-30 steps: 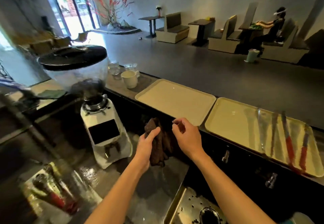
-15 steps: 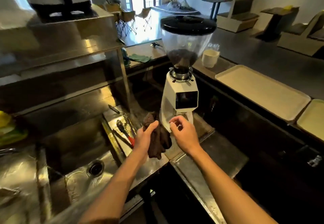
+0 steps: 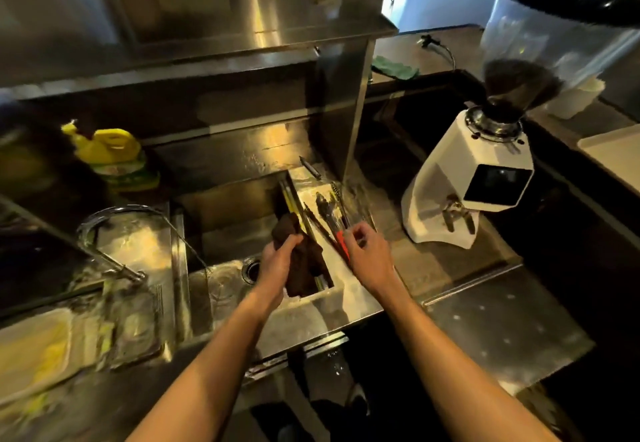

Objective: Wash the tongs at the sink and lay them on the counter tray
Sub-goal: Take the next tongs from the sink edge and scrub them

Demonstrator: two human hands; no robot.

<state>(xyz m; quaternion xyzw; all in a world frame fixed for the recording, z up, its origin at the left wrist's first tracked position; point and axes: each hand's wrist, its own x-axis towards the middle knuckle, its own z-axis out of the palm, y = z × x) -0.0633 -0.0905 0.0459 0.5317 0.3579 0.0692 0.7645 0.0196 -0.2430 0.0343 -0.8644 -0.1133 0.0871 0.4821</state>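
Note:
Steel tongs [image 3: 329, 218] with a red handle lie on the wet steel ledge right of the sink basin [image 3: 225, 244], beside other utensils. My left hand [image 3: 277, 261] is closed around a dark brown cloth [image 3: 301, 265] that hangs over the basin's right edge. My right hand [image 3: 367, 254] hovers at the red handle end of the tongs, fingers curled; whether it grips them I cannot tell. A corner of a cream tray [image 3: 613, 154] shows on the counter at far right.
A curved faucet [image 3: 114, 230] stands left of the basin, with a yellow detergent bottle [image 3: 110, 157] behind it. A white coffee grinder [image 3: 478, 182] stands to the right. A steel shelf [image 3: 207, 40] overhangs the sink. A green rag [image 3: 394, 69] lies behind.
My view swung left from the counter trays to the sink. Both hands, the left still holding the cloth, came down to the tongs on the ledge.

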